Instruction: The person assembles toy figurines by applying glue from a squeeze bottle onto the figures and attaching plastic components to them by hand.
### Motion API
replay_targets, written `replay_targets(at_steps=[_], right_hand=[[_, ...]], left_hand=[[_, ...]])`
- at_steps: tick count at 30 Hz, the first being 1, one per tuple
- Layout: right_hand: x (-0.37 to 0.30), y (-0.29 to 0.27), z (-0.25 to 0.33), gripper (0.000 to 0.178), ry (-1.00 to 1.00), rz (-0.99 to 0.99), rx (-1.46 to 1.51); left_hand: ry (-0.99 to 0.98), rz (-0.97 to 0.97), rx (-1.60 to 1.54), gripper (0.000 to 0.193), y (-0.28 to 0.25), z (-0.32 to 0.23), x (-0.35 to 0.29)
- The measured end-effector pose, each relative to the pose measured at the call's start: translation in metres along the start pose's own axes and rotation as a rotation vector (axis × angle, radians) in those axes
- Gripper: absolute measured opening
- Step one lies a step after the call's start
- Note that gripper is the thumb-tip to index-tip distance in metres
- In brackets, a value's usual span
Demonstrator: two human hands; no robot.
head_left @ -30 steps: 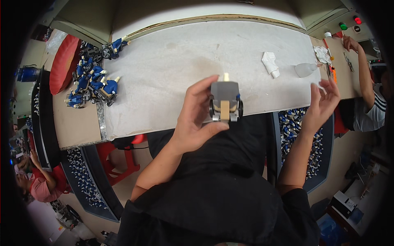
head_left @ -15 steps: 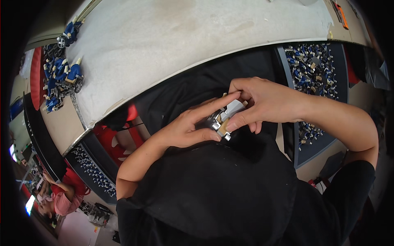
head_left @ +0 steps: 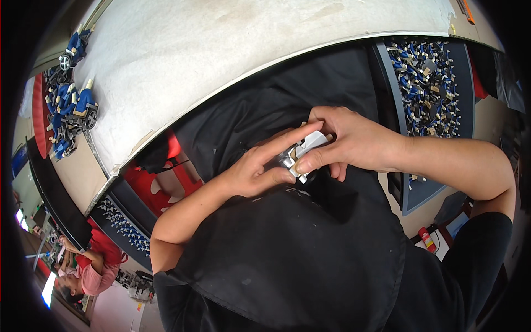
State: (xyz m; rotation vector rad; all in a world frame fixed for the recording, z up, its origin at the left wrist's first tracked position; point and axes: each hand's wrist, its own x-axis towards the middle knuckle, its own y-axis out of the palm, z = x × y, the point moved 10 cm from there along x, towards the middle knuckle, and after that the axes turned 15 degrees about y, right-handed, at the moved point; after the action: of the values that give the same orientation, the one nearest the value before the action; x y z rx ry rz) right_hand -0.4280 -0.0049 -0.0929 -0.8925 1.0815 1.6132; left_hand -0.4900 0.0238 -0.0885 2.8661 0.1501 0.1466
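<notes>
Over the black apron (head_left: 276, 238) on my lap, both hands hold a small toy piece (head_left: 311, 142) with a light grey block and silvery parts. My left hand (head_left: 251, 169) grips it from the left, index finger along the top and thumb at the lower edge. From the right, my right hand (head_left: 357, 138) pinches the piece, its thumb pressed across the front. Fingers hide much of the piece, so its full shape cannot be made out.
A pale worktable (head_left: 193, 50) lies ahead. Blue wheeled toy figures (head_left: 72, 105) crowd its left side. A grey-rimmed tray (head_left: 394, 91) of similar pieces stands right; another tray (head_left: 124, 224) sits lower left. Beyond it is a person in pink (head_left: 99, 276). An orange-handled tool (head_left: 468, 11) lies far right.
My right thumb has slid slightly left across the front of the toy piece, covering more of it. Both hands keep their hold. The view has shifted, so the table appears higher.
</notes>
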Motion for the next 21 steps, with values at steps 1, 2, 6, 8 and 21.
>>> replay_targets(at_steps=[1,2,6,8,21], right_hand=[[0.0003,-0.0008,0.0008,0.042,-0.013,-0.005,0.022],[0.0007,-0.0005,0.0012,0.042,-0.013,-0.003,0.023],[0.0026,0.0000,-0.0012,0.045,0.001,-0.003,0.037],[0.0024,-0.0015,0.0003,0.048,-0.020,-0.002,0.060],[0.0018,0.0032,-0.0033,0.041,0.020,0.063,-0.013]], left_hand=[[0.000,-0.039,-0.010,0.083,-0.0029,0.0012,-0.0012],[-0.002,-0.039,-0.010,0.083,-0.0025,0.0012,-0.0016],[-0.053,-0.047,-0.042,0.084,-0.0023,0.0047,-0.0036],[-0.083,-0.043,-0.076,0.084,-0.0012,0.0066,-0.0041],[-0.041,0.044,-0.034,0.081,0.0011,0.0008,-0.0007]])
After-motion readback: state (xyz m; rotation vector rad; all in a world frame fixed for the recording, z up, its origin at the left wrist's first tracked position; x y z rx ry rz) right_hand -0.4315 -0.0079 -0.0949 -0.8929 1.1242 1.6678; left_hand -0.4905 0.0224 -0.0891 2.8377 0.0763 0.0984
